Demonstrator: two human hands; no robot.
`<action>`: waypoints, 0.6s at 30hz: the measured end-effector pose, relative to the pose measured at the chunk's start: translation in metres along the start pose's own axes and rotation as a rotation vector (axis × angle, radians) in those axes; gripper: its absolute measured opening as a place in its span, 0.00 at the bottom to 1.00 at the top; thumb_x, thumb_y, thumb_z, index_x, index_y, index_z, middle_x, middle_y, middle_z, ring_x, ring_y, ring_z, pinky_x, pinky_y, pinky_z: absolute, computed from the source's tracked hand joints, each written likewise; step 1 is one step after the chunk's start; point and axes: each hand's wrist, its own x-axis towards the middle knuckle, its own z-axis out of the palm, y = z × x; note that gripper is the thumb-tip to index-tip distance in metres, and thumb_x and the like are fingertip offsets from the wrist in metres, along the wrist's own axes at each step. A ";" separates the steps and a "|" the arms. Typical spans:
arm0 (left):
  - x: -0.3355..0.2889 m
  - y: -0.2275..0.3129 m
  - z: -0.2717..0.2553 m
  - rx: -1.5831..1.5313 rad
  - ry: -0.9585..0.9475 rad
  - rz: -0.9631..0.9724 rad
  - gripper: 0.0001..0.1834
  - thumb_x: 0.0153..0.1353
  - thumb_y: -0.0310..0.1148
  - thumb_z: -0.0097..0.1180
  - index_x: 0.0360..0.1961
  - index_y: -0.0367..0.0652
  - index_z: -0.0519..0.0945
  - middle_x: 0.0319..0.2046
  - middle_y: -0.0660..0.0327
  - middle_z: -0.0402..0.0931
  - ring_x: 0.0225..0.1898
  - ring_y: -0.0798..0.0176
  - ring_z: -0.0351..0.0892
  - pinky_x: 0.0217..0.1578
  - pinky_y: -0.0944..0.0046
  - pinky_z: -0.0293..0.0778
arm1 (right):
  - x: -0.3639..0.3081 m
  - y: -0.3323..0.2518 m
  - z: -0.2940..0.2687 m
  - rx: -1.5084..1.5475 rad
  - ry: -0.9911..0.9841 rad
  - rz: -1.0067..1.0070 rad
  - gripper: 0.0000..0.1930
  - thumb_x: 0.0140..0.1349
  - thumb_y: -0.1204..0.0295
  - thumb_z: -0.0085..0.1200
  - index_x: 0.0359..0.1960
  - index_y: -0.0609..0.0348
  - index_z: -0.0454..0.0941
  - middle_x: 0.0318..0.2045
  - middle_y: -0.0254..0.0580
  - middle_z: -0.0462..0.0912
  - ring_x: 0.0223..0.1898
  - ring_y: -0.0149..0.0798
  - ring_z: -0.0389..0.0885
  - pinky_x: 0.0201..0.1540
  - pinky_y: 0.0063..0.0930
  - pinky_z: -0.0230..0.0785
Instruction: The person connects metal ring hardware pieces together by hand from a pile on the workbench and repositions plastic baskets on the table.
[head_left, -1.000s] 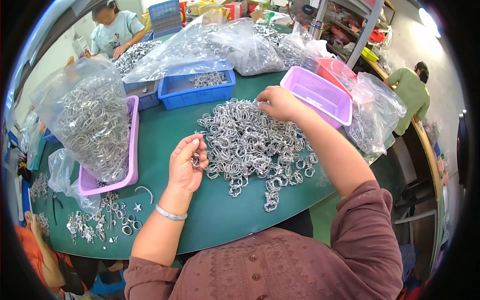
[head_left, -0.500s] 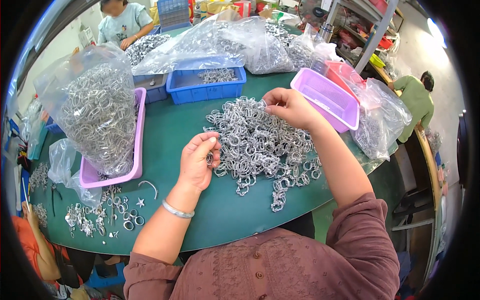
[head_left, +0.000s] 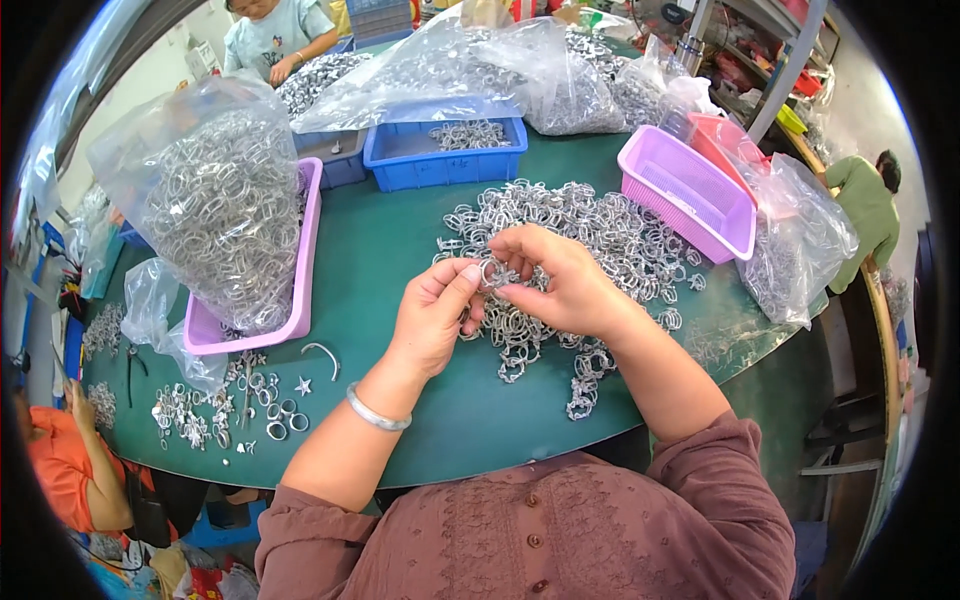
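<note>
In front of my body, my left hand [head_left: 436, 318] pinches a small silver-grey metal ring [head_left: 487, 273] between thumb and fingers. Close beside it, my right hand [head_left: 568, 285] curls round the same spot, thumb below and fingers above, with grey rings showing between them. Whether all of these lie in the hand or in the pile behind is hard to tell. Beneath and beyond both hands spreads a large heap of grey metal rings [head_left: 600, 235] on the green table [head_left: 385, 260]. A pale bangle [head_left: 378, 410] circles my left wrist.
A bulging clear bag of rings [head_left: 220, 220] stands in a purple basket [head_left: 308, 255] at left. Loose rings [head_left: 200, 412] and pliers [head_left: 131, 374] lie nearby. Beyond are a blue bin [head_left: 450, 172], more bags [head_left: 570, 85] and another purple basket [head_left: 690, 195]. Other people sit around.
My right hand has come off the far part of the heap, leftward and nearer, to meet my left hand. The whole view has shifted slightly, so the table's things appear further right.
</note>
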 end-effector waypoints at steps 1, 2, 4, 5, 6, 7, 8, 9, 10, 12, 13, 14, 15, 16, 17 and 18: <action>0.001 -0.001 0.001 0.002 -0.001 -0.004 0.10 0.63 0.35 0.47 0.37 0.41 0.75 0.24 0.67 0.71 0.20 0.75 0.66 0.18 0.76 0.61 | -0.001 0.003 0.001 0.003 0.003 0.003 0.20 0.47 0.78 0.58 0.43 0.62 0.69 0.33 0.43 0.74 0.32 0.37 0.75 0.33 0.28 0.70; 0.001 -0.001 0.002 -0.041 0.027 -0.014 0.09 0.63 0.34 0.47 0.36 0.41 0.75 0.23 0.67 0.71 0.20 0.75 0.66 0.17 0.76 0.61 | -0.003 0.007 0.001 0.045 0.006 -0.005 0.21 0.46 0.79 0.58 0.45 0.62 0.70 0.33 0.42 0.74 0.32 0.36 0.75 0.33 0.27 0.70; 0.002 -0.002 0.003 -0.083 0.058 -0.028 0.09 0.63 0.34 0.46 0.34 0.41 0.76 0.22 0.67 0.71 0.19 0.75 0.66 0.17 0.75 0.62 | -0.005 0.012 0.002 0.092 0.010 -0.008 0.22 0.45 0.79 0.59 0.46 0.62 0.70 0.33 0.42 0.74 0.32 0.35 0.75 0.33 0.27 0.71; 0.002 -0.003 0.001 -0.115 0.049 -0.056 0.09 0.63 0.34 0.46 0.33 0.42 0.75 0.23 0.67 0.71 0.19 0.75 0.66 0.17 0.75 0.62 | -0.006 0.014 0.002 0.130 -0.002 -0.015 0.23 0.45 0.80 0.58 0.46 0.62 0.70 0.34 0.41 0.74 0.32 0.35 0.75 0.33 0.26 0.71; 0.003 -0.003 0.000 -0.147 0.041 -0.081 0.09 0.63 0.34 0.46 0.33 0.42 0.75 0.23 0.66 0.71 0.19 0.74 0.66 0.17 0.75 0.62 | -0.006 0.016 0.002 0.168 -0.016 -0.023 0.23 0.45 0.81 0.58 0.47 0.62 0.70 0.34 0.40 0.74 0.32 0.34 0.75 0.33 0.26 0.71; 0.003 -0.003 -0.002 -0.146 0.043 -0.084 0.09 0.63 0.34 0.46 0.33 0.42 0.75 0.23 0.66 0.71 0.19 0.74 0.66 0.17 0.75 0.62 | -0.007 0.016 0.002 0.171 -0.016 -0.020 0.23 0.45 0.81 0.58 0.47 0.62 0.70 0.34 0.40 0.74 0.32 0.34 0.75 0.33 0.26 0.71; 0.003 -0.004 -0.003 -0.177 0.025 -0.109 0.09 0.63 0.34 0.46 0.32 0.42 0.75 0.23 0.66 0.71 0.19 0.74 0.66 0.17 0.75 0.62 | -0.009 0.014 0.002 0.211 -0.025 0.014 0.24 0.45 0.83 0.57 0.48 0.62 0.70 0.33 0.39 0.74 0.32 0.33 0.74 0.35 0.25 0.69; 0.003 -0.004 -0.004 -0.208 0.008 -0.134 0.09 0.63 0.35 0.45 0.31 0.42 0.74 0.22 0.66 0.71 0.19 0.74 0.66 0.17 0.75 0.62 | -0.010 0.013 0.003 0.252 -0.036 0.048 0.24 0.45 0.84 0.56 0.48 0.62 0.70 0.33 0.38 0.74 0.32 0.31 0.73 0.37 0.24 0.68; 0.003 -0.004 -0.004 -0.208 0.011 -0.136 0.09 0.63 0.35 0.45 0.31 0.42 0.74 0.22 0.66 0.71 0.19 0.74 0.66 0.17 0.75 0.62 | -0.010 0.013 0.002 0.256 -0.037 0.050 0.24 0.45 0.84 0.56 0.48 0.62 0.70 0.33 0.38 0.74 0.32 0.31 0.73 0.37 0.24 0.68; 0.002 -0.005 -0.005 -0.240 -0.036 -0.192 0.10 0.63 0.35 0.45 0.29 0.42 0.74 0.22 0.66 0.70 0.19 0.74 0.66 0.17 0.75 0.62 | -0.011 0.012 0.001 0.164 -0.081 0.037 0.23 0.46 0.85 0.55 0.47 0.62 0.71 0.32 0.38 0.74 0.32 0.32 0.73 0.37 0.25 0.68; 0.003 -0.005 -0.005 -0.240 -0.035 -0.195 0.10 0.63 0.35 0.45 0.29 0.42 0.74 0.22 0.66 0.70 0.19 0.74 0.66 0.17 0.75 0.62 | -0.012 0.012 0.002 0.190 -0.057 0.047 0.22 0.46 0.85 0.54 0.46 0.61 0.72 0.32 0.38 0.74 0.33 0.33 0.74 0.37 0.26 0.68; 0.003 -0.004 -0.004 -0.226 -0.043 -0.215 0.10 0.63 0.35 0.45 0.29 0.43 0.74 0.21 0.66 0.70 0.19 0.74 0.66 0.17 0.76 0.62 | -0.012 0.013 0.002 0.192 -0.056 0.050 0.22 0.46 0.85 0.54 0.46 0.61 0.72 0.32 0.38 0.74 0.33 0.33 0.74 0.37 0.26 0.68; 0.002 -0.003 -0.003 -0.211 -0.052 -0.234 0.10 0.63 0.35 0.45 0.29 0.43 0.73 0.21 0.67 0.70 0.19 0.75 0.66 0.17 0.76 0.62 | -0.012 0.016 0.003 0.137 -0.052 -0.022 0.21 0.46 0.85 0.54 0.46 0.61 0.72 0.31 0.38 0.74 0.33 0.33 0.74 0.36 0.26 0.68; 0.002 -0.004 -0.003 -0.211 -0.052 -0.236 0.10 0.63 0.35 0.45 0.29 0.43 0.73 0.21 0.67 0.70 0.19 0.75 0.66 0.17 0.76 0.62 | -0.013 0.017 0.003 0.083 -0.048 -0.093 0.21 0.46 0.85 0.54 0.45 0.62 0.73 0.31 0.38 0.75 0.33 0.33 0.74 0.36 0.26 0.67; 0.002 -0.004 -0.003 -0.207 -0.054 -0.243 0.10 0.63 0.35 0.44 0.29 0.43 0.73 0.21 0.67 0.70 0.19 0.75 0.66 0.17 0.76 0.61 | -0.013 0.017 0.003 0.069 -0.040 -0.099 0.19 0.47 0.84 0.53 0.44 0.61 0.73 0.31 0.38 0.75 0.31 0.32 0.75 0.34 0.25 0.68; 0.002 -0.004 -0.004 -0.202 -0.054 -0.247 0.10 0.64 0.35 0.44 0.29 0.43 0.73 0.21 0.67 0.70 0.19 0.75 0.66 0.17 0.76 0.61 | -0.013 0.015 0.003 0.071 -0.042 -0.100 0.19 0.47 0.84 0.53 0.44 0.61 0.73 0.31 0.38 0.75 0.31 0.32 0.75 0.34 0.25 0.68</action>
